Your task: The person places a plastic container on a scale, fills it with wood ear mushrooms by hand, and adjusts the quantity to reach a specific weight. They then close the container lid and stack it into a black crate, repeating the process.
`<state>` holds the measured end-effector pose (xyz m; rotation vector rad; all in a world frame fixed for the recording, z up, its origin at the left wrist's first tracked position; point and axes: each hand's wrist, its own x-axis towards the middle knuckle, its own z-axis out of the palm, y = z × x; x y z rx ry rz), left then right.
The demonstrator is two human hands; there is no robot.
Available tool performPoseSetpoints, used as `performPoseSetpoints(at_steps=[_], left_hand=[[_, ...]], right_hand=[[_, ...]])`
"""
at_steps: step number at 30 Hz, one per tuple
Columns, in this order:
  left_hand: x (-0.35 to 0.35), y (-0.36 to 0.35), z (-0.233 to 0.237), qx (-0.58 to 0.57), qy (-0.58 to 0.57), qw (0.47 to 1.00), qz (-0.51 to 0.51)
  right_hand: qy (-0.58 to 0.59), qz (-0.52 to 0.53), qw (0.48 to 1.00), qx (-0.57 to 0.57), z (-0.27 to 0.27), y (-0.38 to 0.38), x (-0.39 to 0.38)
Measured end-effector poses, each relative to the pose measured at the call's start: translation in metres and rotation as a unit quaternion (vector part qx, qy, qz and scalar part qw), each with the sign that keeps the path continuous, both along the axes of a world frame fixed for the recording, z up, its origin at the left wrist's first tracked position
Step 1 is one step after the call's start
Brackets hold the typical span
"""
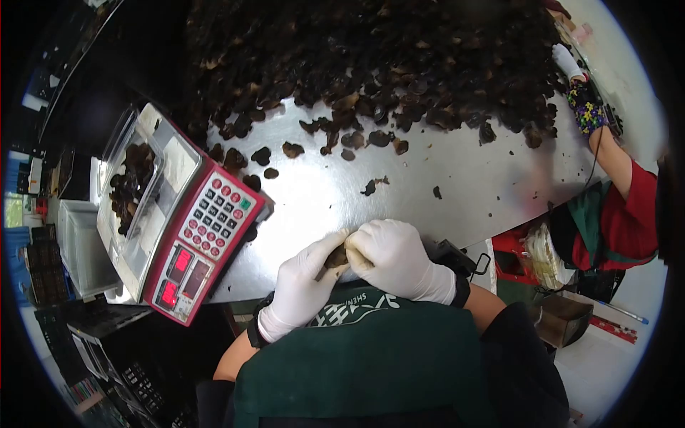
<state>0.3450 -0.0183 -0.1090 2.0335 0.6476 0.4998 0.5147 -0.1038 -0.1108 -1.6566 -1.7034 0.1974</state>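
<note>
Both my hands wear white gloves and meet at the near edge of the metal table. My left hand is closed around a small dark brown piece, with thumb and fingers on either side of it. Against the right side of that piece, my right hand has its fingertips pinched together; what they grip, if anything, is hidden. Several loose dark pieces lie on the metal in front of my hands.
A red scale at the left bears a clear tray of dark pieces. A large dark heap covers the table's far side. A co-worker's gloved hand is at the far right. A brown box stands lower right.
</note>
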Motion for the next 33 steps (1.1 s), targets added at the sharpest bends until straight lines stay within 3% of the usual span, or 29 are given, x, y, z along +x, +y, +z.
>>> performPoseSetpoints(at_steps=[5, 9, 11, 12, 16, 22, 25, 33], left_hand=[[-0.002, 0.01, 0.011, 0.011, 0.016, 1.0, 0.014], [-0.024, 0.017, 0.008, 0.057, 0.046, 0.995, 0.065], [-0.041, 0.014, -0.006, -0.038, 0.07, 0.993, 0.088], [-0.044, 0.015, -0.009, -0.029, 0.094, 0.992, 0.08], [-0.041, 0.017, -0.031, 0.051, -0.034, 0.993, 0.104], [-0.04, 0.018, -0.036, 0.047, -0.044, 0.991, 0.115], [-0.041, 0.019, -0.038, 0.037, -0.053, 0.991, 0.117], [-0.043, 0.021, -0.04, -0.001, -0.079, 0.991, 0.111]], right_hand=[[0.001, -0.027, 0.999, 0.026, 0.006, 0.011, 0.013], [-0.067, -0.113, 0.988, -0.079, 0.004, 0.012, 0.064], [-0.094, -0.165, 0.979, -0.073, 0.003, 0.014, 0.091], [-0.094, -0.186, 0.976, -0.062, 0.0, 0.016, 0.103], [-0.073, -0.228, 0.969, -0.062, 0.0, 0.041, 0.136], [-0.03, -0.129, 0.988, -0.079, 0.0, 0.125, 0.128], [-0.187, -0.126, 0.97, -0.095, -0.026, 0.146, 0.11], [-0.061, -0.147, 0.987, -0.008, -0.027, 0.137, 0.117]])
